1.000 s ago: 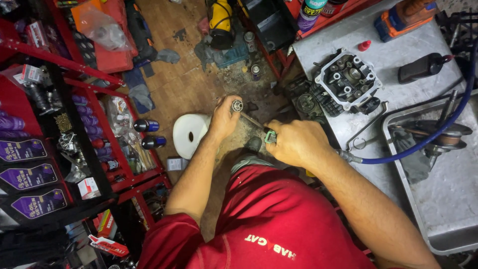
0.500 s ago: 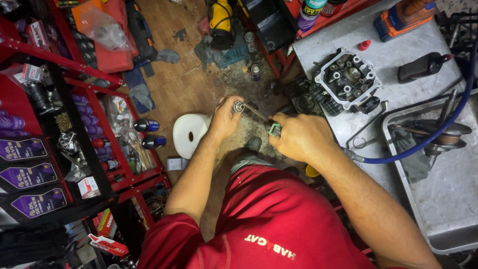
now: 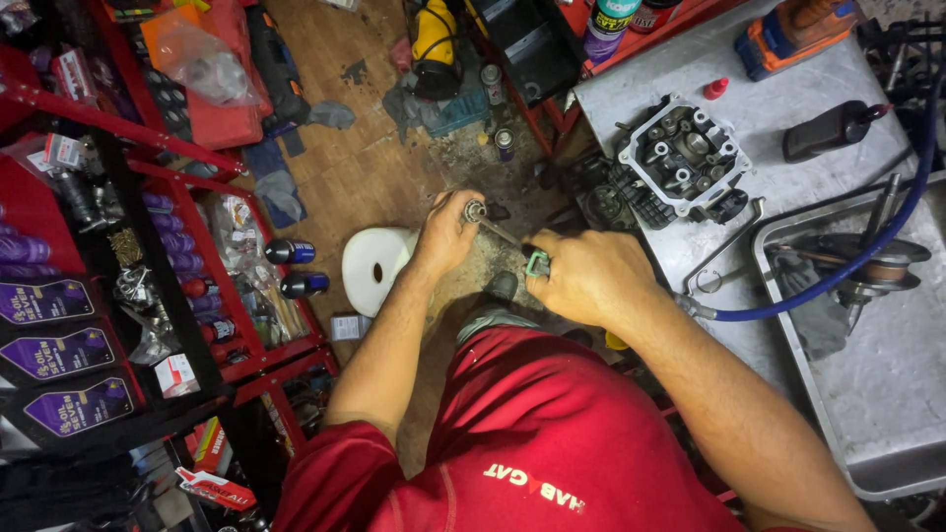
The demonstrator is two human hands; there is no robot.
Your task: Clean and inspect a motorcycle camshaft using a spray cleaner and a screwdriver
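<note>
My left hand (image 3: 448, 234) grips the round head end of a thin metal valve (image 3: 488, 222). The valve's stem runs down to the right into my right hand (image 3: 589, 276), which is closed around it; a small green piece (image 3: 537, 263) shows at that hand's fingertips. Both hands hang over the dirty wooden floor, in front of my red shirt (image 3: 532, 424). A white paper roll (image 3: 372, 268) stands on the floor just left of my left wrist.
A grey metal bench (image 3: 778, 89) at right carries an engine cylinder head (image 3: 682, 158), a dark bottle (image 3: 833, 128) and a metal tray (image 3: 887, 394) with parts and a blue hose (image 3: 838, 281). Red shelves (image 3: 197, 296) with bottles and cans stand at left.
Both hands have shifted slightly, the left rolling around the valve head. The valve stays held between them.
</note>
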